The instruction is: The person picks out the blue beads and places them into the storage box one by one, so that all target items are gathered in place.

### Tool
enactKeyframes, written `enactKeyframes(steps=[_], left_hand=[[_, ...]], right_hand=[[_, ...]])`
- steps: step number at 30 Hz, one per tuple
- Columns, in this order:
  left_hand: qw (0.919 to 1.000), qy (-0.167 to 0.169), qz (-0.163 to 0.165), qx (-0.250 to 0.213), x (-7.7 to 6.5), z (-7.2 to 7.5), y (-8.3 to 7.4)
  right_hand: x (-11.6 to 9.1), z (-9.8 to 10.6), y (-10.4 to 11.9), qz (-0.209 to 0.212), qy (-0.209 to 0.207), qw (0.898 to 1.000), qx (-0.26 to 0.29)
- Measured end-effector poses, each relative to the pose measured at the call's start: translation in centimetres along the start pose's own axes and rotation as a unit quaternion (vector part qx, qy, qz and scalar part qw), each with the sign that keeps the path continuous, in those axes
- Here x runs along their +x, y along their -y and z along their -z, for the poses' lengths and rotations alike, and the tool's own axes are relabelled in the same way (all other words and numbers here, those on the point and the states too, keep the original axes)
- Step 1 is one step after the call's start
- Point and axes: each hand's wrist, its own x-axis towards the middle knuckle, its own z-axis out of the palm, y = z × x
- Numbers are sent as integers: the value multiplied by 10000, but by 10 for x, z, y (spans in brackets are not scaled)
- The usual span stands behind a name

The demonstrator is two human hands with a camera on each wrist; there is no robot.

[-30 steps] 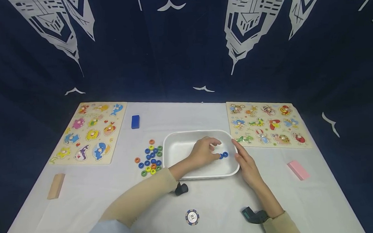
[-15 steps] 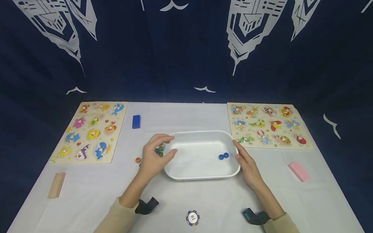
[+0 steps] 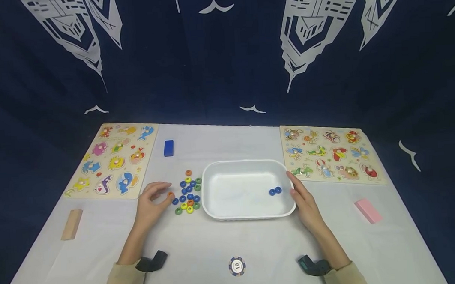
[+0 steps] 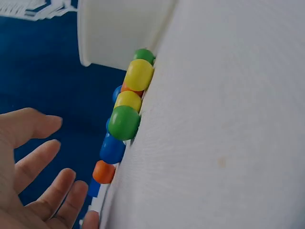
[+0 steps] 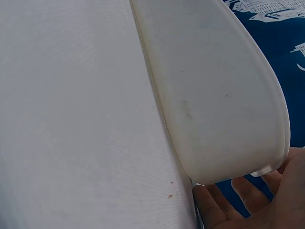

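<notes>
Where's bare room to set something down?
Behind the tray, there's room between the blue block and right puzzle board. In front, there's room between tray and poker chip. Inside, everything left of the two blue beads is bare. Loose beads crowd the strip between the left hand and tray.

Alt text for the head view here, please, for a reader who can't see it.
A person's left hand is at the left edge of loose coloured beads on a white tabletop, while the right hand touches the right end of a white tray holding two blue beads. Picture boards lie on both sides.
</notes>
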Motion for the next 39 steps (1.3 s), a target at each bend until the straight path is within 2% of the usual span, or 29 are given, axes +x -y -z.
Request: enactKeyframes(steps=[5,12,19,22,26,27,29,32,34,37,39], left_hand=[[9994,226,131,226,-2,-2,10],[9953,664,110,691,0,-5,18],[9917,617,-247,1099,0,-8,17],[9915,416,-400,1170,-1,-8,12],[9933,-128,-592,988,2,-14,-6],[9937,-271,-652,868,4,-18,-12],[9963,-295,-703,407,7,-27,-32],[9957,44,-890,-235,13,-48,-66],[9933,497,-868,-580,16,-65,-92],[9875,1014,-1021,-646,24,-96,-115],[9845,1267,-1027,-650,29,-119,-123]], right_hand=[[-1,0,-5,-14,32,9999,142],[5,-1,-35,73,-42,9998,172],[6,-1,-37,105,-22,9998,148],[6,-1,-37,121,4,9998,135],[5,0,-36,135,22,9997,195],[5,1,-36,130,20,9997,197],[5,1,-34,134,9,9997,206],[5,1,-33,140,-19,9997,190],[6,1,-32,136,-7,9997,187],[7,-1,-34,106,8,9998,165],[8,-2,-36,62,29,9999,136]])
